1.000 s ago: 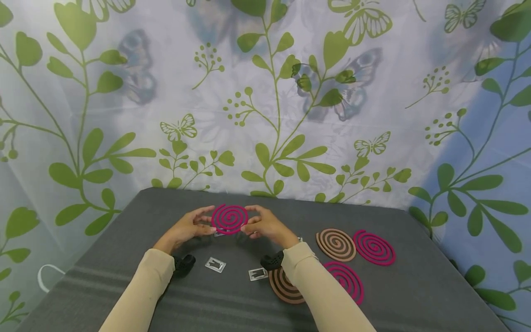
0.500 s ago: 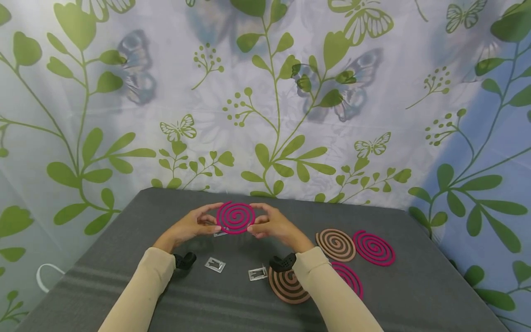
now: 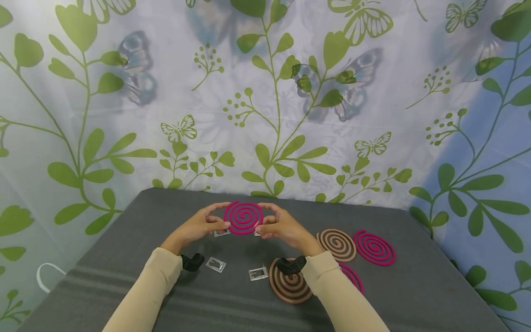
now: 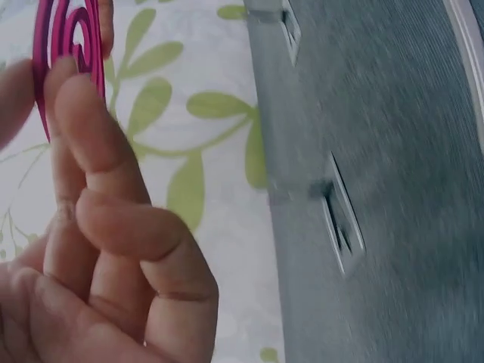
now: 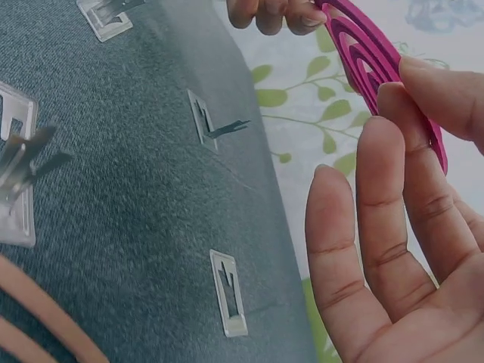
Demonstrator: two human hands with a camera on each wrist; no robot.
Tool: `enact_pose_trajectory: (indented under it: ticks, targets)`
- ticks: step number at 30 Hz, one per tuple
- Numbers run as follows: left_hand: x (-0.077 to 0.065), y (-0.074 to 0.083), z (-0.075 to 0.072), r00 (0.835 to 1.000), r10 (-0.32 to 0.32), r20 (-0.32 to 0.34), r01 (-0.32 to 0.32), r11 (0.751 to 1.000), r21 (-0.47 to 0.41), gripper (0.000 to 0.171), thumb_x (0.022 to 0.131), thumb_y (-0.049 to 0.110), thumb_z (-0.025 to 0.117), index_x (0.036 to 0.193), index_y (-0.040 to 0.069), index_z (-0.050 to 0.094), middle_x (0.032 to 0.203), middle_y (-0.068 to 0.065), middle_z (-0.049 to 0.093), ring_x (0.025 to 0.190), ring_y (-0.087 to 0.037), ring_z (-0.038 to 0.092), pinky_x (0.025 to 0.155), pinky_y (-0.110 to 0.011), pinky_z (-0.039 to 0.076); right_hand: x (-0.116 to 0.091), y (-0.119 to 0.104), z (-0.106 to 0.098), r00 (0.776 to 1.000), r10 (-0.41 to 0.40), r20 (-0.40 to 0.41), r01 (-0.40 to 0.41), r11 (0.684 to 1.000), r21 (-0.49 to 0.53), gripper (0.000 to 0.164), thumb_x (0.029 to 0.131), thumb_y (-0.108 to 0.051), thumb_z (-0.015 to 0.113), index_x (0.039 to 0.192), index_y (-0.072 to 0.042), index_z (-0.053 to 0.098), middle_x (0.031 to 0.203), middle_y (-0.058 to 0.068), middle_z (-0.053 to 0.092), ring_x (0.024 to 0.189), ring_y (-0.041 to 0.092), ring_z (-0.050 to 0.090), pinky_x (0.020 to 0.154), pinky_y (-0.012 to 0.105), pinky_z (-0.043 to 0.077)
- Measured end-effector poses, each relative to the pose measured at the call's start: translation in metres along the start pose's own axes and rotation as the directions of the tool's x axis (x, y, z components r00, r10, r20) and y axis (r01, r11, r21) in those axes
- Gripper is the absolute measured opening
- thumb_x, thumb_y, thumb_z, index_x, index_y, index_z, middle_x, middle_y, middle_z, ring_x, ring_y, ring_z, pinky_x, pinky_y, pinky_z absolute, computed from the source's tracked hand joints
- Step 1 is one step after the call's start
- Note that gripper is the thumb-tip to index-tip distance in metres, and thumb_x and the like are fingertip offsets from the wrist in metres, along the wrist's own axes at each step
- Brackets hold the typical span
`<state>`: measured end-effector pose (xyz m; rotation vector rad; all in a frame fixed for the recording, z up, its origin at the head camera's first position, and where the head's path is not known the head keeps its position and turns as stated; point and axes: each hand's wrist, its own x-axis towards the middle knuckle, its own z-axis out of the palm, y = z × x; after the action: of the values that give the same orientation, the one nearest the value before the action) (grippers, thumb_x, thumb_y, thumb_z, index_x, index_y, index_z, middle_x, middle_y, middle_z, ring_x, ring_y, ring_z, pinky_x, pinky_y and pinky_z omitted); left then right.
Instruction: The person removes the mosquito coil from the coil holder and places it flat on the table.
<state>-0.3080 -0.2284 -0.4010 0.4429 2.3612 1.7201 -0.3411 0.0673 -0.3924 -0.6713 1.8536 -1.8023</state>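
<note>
A pink mosquito coil (image 3: 244, 215) is held up above the far part of the grey table, its spiral face towards the head camera. My left hand (image 3: 199, 227) pinches its left edge between thumb and fingers. On the opposite edge, my right hand (image 3: 286, 229) grips it the same way. Both wrist views show the coil (image 5: 365, 29) nearly edge-on. Below the hands lie thin metal coil stands: one on the left (image 3: 215, 264), another stand (image 3: 258, 273) nearer the brown coil, and a stand (image 3: 221, 232) partly hidden behind the left hand.
To the right lie a brown coil (image 3: 337, 244), a pink coil (image 3: 374, 248), and a second brown coil (image 3: 286, 291) nearer me. Another pink coil (image 3: 353, 277) is partly under my right forearm. A patterned curtain (image 3: 274, 115) hangs behind the table.
Both hands have shifted a little to the right, carrying the pink mosquito coil between them. More of the nearer brown coil shows now. The coils and stands on the table stay put.
</note>
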Motion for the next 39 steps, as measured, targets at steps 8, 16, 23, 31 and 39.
enact_pose_trajectory:
  ticks: [8,16,23,31,39]
  targets:
    - [0.002,0.011,0.016,1.0,-0.005,-0.01,0.004,0.999,-0.044,0.073,0.104,0.013,0.074,0.166,0.002,0.038,0.092,-0.003,0.075,0.084,-0.02,0.064,0.075,-0.033,0.048,-0.013,0.001,-0.013,1.0,-0.012,0.012,0.012,1.0,0.005,0.077,0.1,0.006,0.069,0.165,0.001,0.029,0.092,-0.002,0.07,0.08,0.013,0.07,0.078,0.028,0.061]
    - [0.004,0.019,0.034,0.999,0.03,0.012,-0.029,0.998,-0.047,0.071,0.103,0.011,0.074,0.164,0.0,0.039,0.085,0.004,0.071,0.082,-0.021,0.06,0.077,-0.036,0.045,-0.029,0.011,-0.029,0.998,-0.047,0.048,0.046,0.999,0.016,0.082,0.099,0.002,0.074,0.166,0.003,0.026,0.094,-0.003,0.073,0.084,0.011,0.07,0.08,0.028,0.061]
    - [0.005,0.023,0.054,0.998,0.065,0.023,-0.063,0.996,-0.065,0.072,0.102,0.007,0.074,0.163,-0.004,0.038,0.08,0.005,0.069,0.078,-0.021,0.059,0.072,-0.033,0.043,-0.047,0.017,-0.041,0.999,-0.043,0.034,0.043,0.999,-0.005,0.083,0.099,0.002,0.074,0.166,0.001,0.025,0.092,-0.003,0.071,0.083,0.011,0.069,0.081,0.031,0.061]
    - [0.003,0.028,0.079,0.997,0.07,0.03,-0.067,0.993,-0.101,0.072,0.102,0.005,0.073,0.164,-0.003,0.038,0.08,0.002,0.069,0.074,-0.017,0.055,0.07,-0.032,0.042,-0.071,0.022,-0.052,0.998,-0.052,0.022,0.052,0.998,-0.027,0.084,0.099,0.0,0.074,0.166,0.004,0.024,0.09,-0.002,0.07,0.081,0.012,0.068,0.081,0.032,0.06]
    - [0.0,0.027,0.099,0.998,0.055,0.034,-0.051,0.995,-0.091,0.071,0.103,0.009,0.074,0.164,0.0,0.039,0.084,-0.005,0.071,0.075,-0.022,0.06,0.068,-0.034,0.045,-0.092,0.027,-0.061,0.998,-0.056,0.032,0.057,0.997,-0.049,0.083,0.101,-0.001,0.073,0.165,0.006,0.022,0.091,-0.001,0.07,0.083,0.013,0.067,0.081,0.033,0.06]
